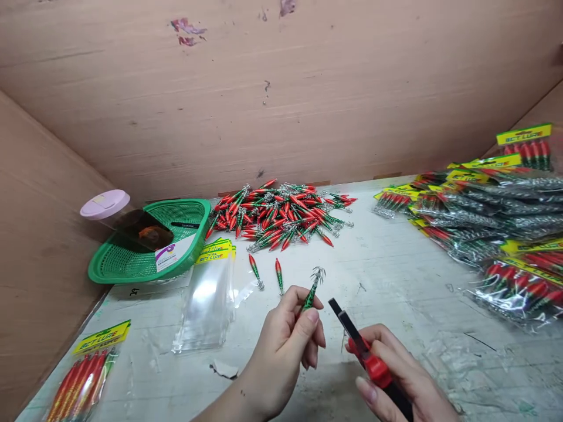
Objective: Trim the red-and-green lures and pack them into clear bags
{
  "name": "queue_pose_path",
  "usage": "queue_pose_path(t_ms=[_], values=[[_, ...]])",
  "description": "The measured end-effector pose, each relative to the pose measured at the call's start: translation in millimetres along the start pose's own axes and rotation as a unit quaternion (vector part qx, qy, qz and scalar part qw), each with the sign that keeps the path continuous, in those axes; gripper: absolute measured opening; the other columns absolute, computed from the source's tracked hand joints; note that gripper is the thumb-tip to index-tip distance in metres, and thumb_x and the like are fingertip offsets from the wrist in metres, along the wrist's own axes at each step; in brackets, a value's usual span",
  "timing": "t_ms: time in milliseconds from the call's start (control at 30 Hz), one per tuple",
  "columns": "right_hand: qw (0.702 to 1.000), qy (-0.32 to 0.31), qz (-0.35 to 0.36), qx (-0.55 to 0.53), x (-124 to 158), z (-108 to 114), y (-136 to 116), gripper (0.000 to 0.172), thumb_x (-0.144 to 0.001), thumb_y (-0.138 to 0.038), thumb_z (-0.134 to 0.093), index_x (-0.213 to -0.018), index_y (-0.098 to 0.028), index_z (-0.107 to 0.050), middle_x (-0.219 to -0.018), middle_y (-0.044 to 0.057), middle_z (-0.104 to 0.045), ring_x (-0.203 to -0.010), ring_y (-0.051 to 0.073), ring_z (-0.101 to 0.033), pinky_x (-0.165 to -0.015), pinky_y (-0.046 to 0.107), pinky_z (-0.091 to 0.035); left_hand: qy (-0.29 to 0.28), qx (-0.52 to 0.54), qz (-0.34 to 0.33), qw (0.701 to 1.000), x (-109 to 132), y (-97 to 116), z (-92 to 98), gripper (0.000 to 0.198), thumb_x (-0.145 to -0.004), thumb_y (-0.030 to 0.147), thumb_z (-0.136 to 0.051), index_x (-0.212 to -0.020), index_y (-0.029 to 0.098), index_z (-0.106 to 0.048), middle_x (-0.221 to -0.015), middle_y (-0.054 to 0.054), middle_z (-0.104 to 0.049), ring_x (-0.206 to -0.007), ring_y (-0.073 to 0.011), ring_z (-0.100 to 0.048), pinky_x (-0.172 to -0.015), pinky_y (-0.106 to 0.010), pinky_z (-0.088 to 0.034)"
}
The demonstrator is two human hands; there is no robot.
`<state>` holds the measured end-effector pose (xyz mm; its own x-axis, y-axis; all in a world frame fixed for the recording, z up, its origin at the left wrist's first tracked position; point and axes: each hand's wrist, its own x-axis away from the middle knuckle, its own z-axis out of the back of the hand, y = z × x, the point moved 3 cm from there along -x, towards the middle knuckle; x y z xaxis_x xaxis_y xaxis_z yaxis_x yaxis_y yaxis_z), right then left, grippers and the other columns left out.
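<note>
My left hand (292,337) pinches a green lure (311,295) with its hooked crown pointing up. To its right, my right hand (396,369) is wrapped round a red and black tool (375,368), whose dark narrow tip points up and left, apart from the lure. Two loose red and green lures, one tilted (254,266) and one more upright (278,272), lie on the table just beyond my left hand. Behind them spreads a heap of red and green lures (281,214).
A green basket (99,266) at the left holds a pink-lidded cup (105,205). Flat clear bags with yellow headers (206,305) lie beside it. Filled lure packs (484,205) pile up at the right; another pack (88,375) lies at the lower left. Wooden walls (264,94) enclose the table.
</note>
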<state>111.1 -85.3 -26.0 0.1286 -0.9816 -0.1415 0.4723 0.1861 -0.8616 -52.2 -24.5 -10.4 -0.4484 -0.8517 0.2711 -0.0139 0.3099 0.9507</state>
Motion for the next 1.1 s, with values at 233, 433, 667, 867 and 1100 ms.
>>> queue_pose_path(t_ms=[233,433,667,867,1100], values=[[0.994,0.035,0.062,0.078,-2,6,-6,0.015,-0.087,-0.023,-0.05,-0.073,-0.022,-0.047,-0.074,0.001,-0.049,-0.062,0.013,-0.054,-0.053,0.02,-0.046,0.011,-0.126,-0.025,0.992,7,-1,0.1,0.035,-0.094,0.046,-0.035,-0.115,0.023,-0.049,-0.061,0.006,-0.03,-0.055,-0.0103,-0.028,-0.053,-0.025,-0.026],[0.99,0.038,0.073,0.113,-1,12,-9,0.013,-0.086,-0.02,-0.05,-0.074,-0.022,-0.047,-0.073,0.001,-0.048,-0.059,0.012,-0.053,-0.05,0.02,-0.045,0.038,-0.221,-0.093,0.97,8,7,0.2,0.033,-0.095,0.036,-0.037,-0.123,0.029,-0.054,-0.081,0.0,-0.059,-0.069,-0.0127,-0.049,-0.065,-0.024,-0.036],[0.991,0.008,0.07,0.118,-3,17,-10,0.014,-0.088,-0.021,-0.048,-0.074,-0.022,-0.047,-0.073,0.002,-0.049,-0.06,0.013,-0.053,-0.051,0.022,-0.045,0.089,-0.325,-0.17,0.926,8,5,3.9,0.038,-0.092,0.026,-0.044,-0.127,0.031,-0.055,-0.107,-0.004,-0.068,-0.094,-0.02,-0.063,-0.082,-0.026,-0.044],[0.986,-0.004,0.106,0.13,-7,28,-13,0.014,-0.086,-0.018,-0.049,-0.073,-0.022,-0.047,-0.072,0.002,-0.049,-0.06,0.012,-0.053,-0.05,0.021,-0.045,0.086,-0.368,-0.174,0.909,9,7,4.9,0.039,-0.091,0.026,-0.045,-0.128,0.031,-0.055,-0.107,-0.006,-0.069,-0.085,-0.0202,-0.065,-0.078,-0.027,-0.047],[0.987,-0.061,0.092,0.119,-9,40,-13,0.015,-0.087,-0.018,-0.049,-0.073,-0.023,-0.049,-0.073,0.002,-0.052,-0.061,0.013,-0.055,-0.051,0.023,-0.047,0.072,-0.357,-0.166,0.916,11,11,5.8,0.038,-0.09,0.026,-0.047,-0.126,0.033,-0.057,-0.11,-0.006,-0.069,-0.091,-0.0218,-0.065,-0.083,-0.029,-0.046]])
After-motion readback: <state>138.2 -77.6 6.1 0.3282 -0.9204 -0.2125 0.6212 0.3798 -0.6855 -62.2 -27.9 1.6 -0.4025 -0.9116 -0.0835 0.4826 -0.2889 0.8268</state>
